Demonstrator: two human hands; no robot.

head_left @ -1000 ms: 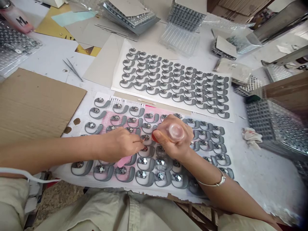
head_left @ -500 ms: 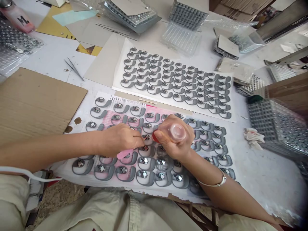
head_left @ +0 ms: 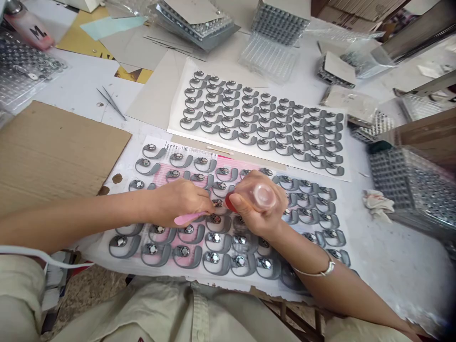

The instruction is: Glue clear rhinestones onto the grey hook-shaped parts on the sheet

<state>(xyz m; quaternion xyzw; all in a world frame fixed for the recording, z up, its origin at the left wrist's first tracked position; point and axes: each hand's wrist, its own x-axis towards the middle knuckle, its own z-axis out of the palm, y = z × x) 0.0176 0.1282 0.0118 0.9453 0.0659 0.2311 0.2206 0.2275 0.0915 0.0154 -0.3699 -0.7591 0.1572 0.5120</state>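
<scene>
My left hand (head_left: 176, 202) is closed on a thin pink tool with a flat, rounded handle end (head_left: 185, 219); its tip is hidden at my fingers. My right hand (head_left: 263, 216) wraps round a translucent squeeze bottle (head_left: 262, 194), tilted with its base toward me and its red neck (head_left: 231, 202) toward the left hand. Both hands are above a sheet with rows of grey curved bands, each bearing a round metal setting, some with clear stones. A band with a setting (head_left: 218, 204) lies between the fingertips and the red neck.
A second sheet (head_left: 178, 121) of similar bands lies behind. Tweezers (head_left: 112, 102) and cardboard (head_left: 53, 152) are at left, a cotton swab (head_left: 220, 150) between the sheets. A bottle marked M (head_left: 32, 28), clear trays (head_left: 267, 54) and a crumpled tissue (head_left: 378, 204) stand or lie around.
My left hand has turned slightly, and the pink handle end has swung up a little toward level. The right hand with the bottle stays almost in place.
</scene>
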